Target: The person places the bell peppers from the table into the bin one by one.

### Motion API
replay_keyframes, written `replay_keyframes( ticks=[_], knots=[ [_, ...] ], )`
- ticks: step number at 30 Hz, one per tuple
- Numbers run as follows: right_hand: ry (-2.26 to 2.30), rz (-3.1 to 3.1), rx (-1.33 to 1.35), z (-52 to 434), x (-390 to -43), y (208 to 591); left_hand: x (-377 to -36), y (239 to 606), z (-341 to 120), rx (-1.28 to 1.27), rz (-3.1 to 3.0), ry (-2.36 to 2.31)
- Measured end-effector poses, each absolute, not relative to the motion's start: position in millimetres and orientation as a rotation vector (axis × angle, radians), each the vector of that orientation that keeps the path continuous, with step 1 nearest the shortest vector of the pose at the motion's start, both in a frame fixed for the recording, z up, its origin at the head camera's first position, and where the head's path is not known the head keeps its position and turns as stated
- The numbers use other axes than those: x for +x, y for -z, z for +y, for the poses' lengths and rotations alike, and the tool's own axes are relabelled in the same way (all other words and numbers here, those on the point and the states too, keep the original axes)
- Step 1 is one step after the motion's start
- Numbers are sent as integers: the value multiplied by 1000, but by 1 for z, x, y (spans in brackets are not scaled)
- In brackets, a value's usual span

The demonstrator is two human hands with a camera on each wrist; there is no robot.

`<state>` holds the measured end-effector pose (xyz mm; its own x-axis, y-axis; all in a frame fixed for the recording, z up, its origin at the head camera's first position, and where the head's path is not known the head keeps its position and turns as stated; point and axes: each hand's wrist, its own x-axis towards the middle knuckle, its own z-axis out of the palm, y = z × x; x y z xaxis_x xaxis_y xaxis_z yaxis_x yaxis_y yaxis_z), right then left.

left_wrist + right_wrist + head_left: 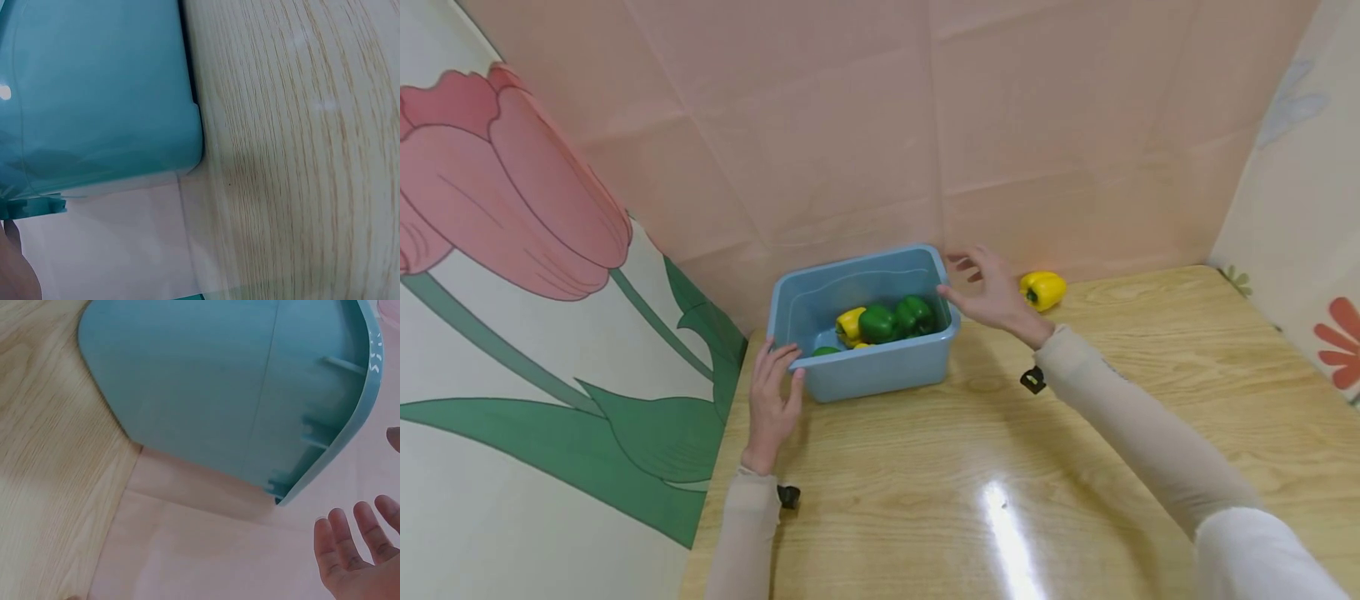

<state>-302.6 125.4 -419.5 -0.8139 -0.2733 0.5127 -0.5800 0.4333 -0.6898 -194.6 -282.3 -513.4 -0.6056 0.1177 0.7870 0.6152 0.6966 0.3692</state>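
Observation:
A blue plastic bin [880, 371] stands on the table against the back wall covering. Inside it lie several bell peppers, among them green peppers [877, 324] and a yellow pepper [850, 325]. My left hand [771, 408] is at the bin's front left corner, fingertips right at the rim and thumb by the front wall. Only a bit of that hand shows in the left wrist view. Beside the right rim my right hand [992, 292] has its fingers spread, holding nothing; the right wrist view shows a gap between its fingers [373, 532] and the rim.
Another yellow bell pepper [1043, 290] lies on the wooden table [910, 483] by the back edge, right of the bin and behind my right wrist. A pink covering [820, 125] hangs at the back. The left wall [445, 467] carries a large painted tulip.

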Motion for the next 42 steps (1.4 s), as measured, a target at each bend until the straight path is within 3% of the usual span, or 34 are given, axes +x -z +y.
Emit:
replay_keyframes(
  ticks=[42],
  knots=[
    [-1235, -2505, 616, 186, -325, 441, -196, 516, -285, -547, -2135, 815]
  ],
)
